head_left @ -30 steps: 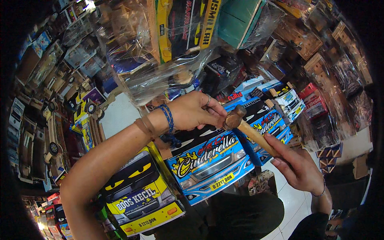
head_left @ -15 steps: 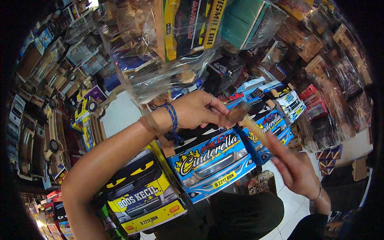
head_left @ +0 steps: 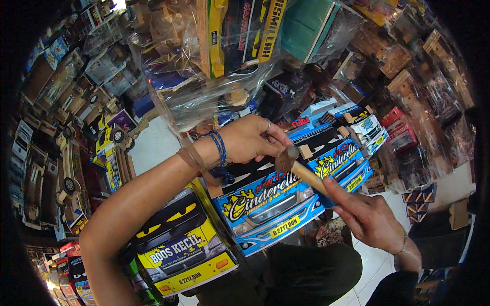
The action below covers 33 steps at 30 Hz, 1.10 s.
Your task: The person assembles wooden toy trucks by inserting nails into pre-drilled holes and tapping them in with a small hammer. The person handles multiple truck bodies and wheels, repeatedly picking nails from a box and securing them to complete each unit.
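Plastic-wrapped wooden pieces (head_left: 380, 48) are crowding the background. Right hand (head_left: 375, 219) is gripping a hammer (head_left: 306, 176), fingers closed around its wooden handle. Left hand (head_left: 250, 142) is curling, thumb and fingers drawn together; cannot tell if anything's held. Hammer head is hovering just beside its fingertips, over a blue truck front (head_left: 268, 219). Yellow truck front (head_left: 189, 245) is sitting left.

The gap between the left hand (head_left: 250, 140) and the right hand (head_left: 370, 219) is bridged by a hammer (head_left: 310, 177), its head held close beside the former. Below, the way is blocked by two blue toy trucks (head_left: 270, 210) and, to the left, a yellow toy truck (head_left: 186, 250). Above the left hand, passage is barred by plastic wrap (head_left: 189, 109). Below the right hand, room is left over the white floor (head_left: 375, 260).
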Tool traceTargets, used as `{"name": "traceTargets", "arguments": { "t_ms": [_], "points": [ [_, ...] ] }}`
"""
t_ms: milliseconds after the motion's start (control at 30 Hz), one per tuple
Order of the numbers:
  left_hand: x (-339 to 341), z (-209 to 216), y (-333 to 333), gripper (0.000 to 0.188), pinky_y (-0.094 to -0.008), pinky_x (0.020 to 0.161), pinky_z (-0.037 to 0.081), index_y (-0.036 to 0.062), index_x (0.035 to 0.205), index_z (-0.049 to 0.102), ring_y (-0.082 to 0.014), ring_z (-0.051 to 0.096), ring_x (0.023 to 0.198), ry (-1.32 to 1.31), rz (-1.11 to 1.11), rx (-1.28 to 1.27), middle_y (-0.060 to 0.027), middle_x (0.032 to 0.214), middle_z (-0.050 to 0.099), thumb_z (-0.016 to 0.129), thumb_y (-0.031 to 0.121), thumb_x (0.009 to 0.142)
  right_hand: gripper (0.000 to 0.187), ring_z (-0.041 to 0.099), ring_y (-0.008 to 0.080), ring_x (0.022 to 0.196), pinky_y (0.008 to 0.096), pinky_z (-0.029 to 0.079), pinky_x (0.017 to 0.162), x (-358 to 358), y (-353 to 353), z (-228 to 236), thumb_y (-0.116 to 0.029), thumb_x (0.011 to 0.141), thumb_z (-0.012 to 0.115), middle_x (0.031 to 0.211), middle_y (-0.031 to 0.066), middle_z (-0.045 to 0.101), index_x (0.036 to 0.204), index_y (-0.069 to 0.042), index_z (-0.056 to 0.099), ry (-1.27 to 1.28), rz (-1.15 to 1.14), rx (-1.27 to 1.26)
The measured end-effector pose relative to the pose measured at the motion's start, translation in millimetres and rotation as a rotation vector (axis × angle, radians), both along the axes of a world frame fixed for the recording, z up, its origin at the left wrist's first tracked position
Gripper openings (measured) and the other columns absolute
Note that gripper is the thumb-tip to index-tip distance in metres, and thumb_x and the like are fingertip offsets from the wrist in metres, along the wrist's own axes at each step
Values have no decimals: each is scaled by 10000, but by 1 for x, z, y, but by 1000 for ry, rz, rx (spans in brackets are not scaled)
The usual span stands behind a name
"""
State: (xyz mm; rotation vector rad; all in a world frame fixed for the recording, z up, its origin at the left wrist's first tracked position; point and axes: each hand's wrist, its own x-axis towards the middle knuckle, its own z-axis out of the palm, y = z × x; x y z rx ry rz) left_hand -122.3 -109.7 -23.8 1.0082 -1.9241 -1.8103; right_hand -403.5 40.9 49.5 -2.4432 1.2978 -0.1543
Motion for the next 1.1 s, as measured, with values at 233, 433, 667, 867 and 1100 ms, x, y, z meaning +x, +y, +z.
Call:
{"name": "traceTargets", "arguments": {
  "t_ms": [233, 433, 667, 867, 1100],
  "points": [
    [1, -5, -1, 307, -213, 461, 346, 81, 1186, 730, -25, 484, 564, 61, 8, 20, 44, 786, 635, 770, 207, 910, 686, 708, 394, 1047, 424, 591, 836, -2, 6, -7, 18, 916, 648, 1329, 264, 617, 1546, -59, 389, -117, -11, -245],
    [1, -1, 1, 290, -206, 446, 306, 116, 1203, 738, -11, 451, 553, -58, 23, 23, 64, 712, 573, 747, 203, 926, 692, 708, 316, 743, 431, 567, 624, 1, 8, -13, -22, 916, 671, 999, 195, 714, 1551, -115, 412, -59, -70, -318],
    [3, 0, -1, 273, -197, 443, 284, 157, 1205, 748, 0, 428, 545, -62, -19, -14, 92, 659, 536, 731, 199, 935, 684, 685, 324, 695, 424, 561, 612, 4, 4, -5, -35, 909, 678, 913, 167, 709, 1541, -148, 441, -10, -36, -210],
    [2, -6, 0, 279, -193, 445, 294, 159, 1199, 751, -5, 430, 541, 2, 15, 3, 87, 678, 552, 751, 228, 928, 652, 685, 317, 706, 427, 559, 609, 7, 5, 2, -56, 926, 665, 885, 160, 702, 1531, -182, 458, 124, -15, -156],
    [4, 0, 2, 308, -187, 450, 312, 148, 1171, 759, -4, 439, 561, -33, 4, -31, 86, 727, 592, 760, 335, 927, 630, 699, 367, 784, 438, 568, 672, -1, -3, -6, -74, 946, 656, 1008, 193, 720, 1535, -148, 443, 8, 8, -149]
  ]
}}
